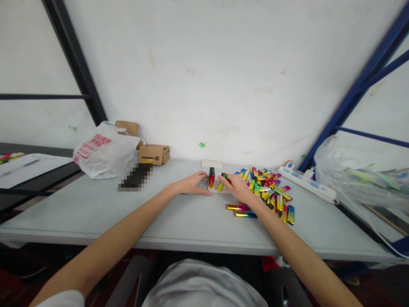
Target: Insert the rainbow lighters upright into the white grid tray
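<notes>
A white slotted tray (226,190) lies on the table between my two hands. At its left end stands a short row of upright lighters (211,178), red and shiny with dark tops. My left hand (193,184) curves around that end, thumb at the front corner and forefinger toward the back, steadying the tray. Between the fingers of my right hand (235,186) is a green-yellow lighter (220,186), upright and slightly tilted over the tray. The tray's right part is hidden by this hand. Beside it spreads a loose pile of shiny multicoloured lighters (271,187), partly behind my right forearm.
Another white tray (211,163) lies near the wall. At the left are a white plastic bag (107,151), a cardboard box (154,154) and a blurred dark object (136,177). A power strip (308,184) and clear plastic bag (361,170) are at the right.
</notes>
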Tool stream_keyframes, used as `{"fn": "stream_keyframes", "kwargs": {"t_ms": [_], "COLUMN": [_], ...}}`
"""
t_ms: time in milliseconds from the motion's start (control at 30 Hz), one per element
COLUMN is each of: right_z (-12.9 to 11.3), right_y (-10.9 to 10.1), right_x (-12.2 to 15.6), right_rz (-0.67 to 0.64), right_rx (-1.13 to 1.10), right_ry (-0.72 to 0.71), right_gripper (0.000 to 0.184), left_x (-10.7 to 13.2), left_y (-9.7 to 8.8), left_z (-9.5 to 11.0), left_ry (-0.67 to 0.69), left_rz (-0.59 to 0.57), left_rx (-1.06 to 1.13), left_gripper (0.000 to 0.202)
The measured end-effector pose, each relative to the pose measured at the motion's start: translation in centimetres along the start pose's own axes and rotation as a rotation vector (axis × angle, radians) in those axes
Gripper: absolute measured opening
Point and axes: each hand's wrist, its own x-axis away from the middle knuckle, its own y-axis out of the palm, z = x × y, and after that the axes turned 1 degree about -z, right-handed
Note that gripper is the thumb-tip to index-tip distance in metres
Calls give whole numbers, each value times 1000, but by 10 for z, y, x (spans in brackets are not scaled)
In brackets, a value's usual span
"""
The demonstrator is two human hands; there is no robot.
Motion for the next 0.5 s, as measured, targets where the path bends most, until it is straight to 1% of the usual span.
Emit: {"fn": "stream_keyframes", "kwargs": {"t_ms": [67, 133, 300, 433, 500], "right_z": [1, 2, 4, 5, 4], "right_y": [0, 1, 6, 12, 15], "right_x": [0, 0, 0, -2, -4], "right_rz": [-10, -20, -96, -95, -94], "right_rx": [-21, -30, -6, 20, 21], "right_ry": [28, 20, -64, -146, -179], "right_gripper": [59, 56, 43, 28, 24], "left_x": [0, 1, 0, 0, 0], "left_y": [-2, -3, -2, 0, 0], "left_z": [-1, -1, -2, -4, -5], "left_ry": [13, 27, 46, 55, 57], "left_rz": [-8, -10, -13, -25, -27], "left_rx": [1, 1, 13, 10, 12], "left_gripper": [76, 74, 70, 73, 74]}}
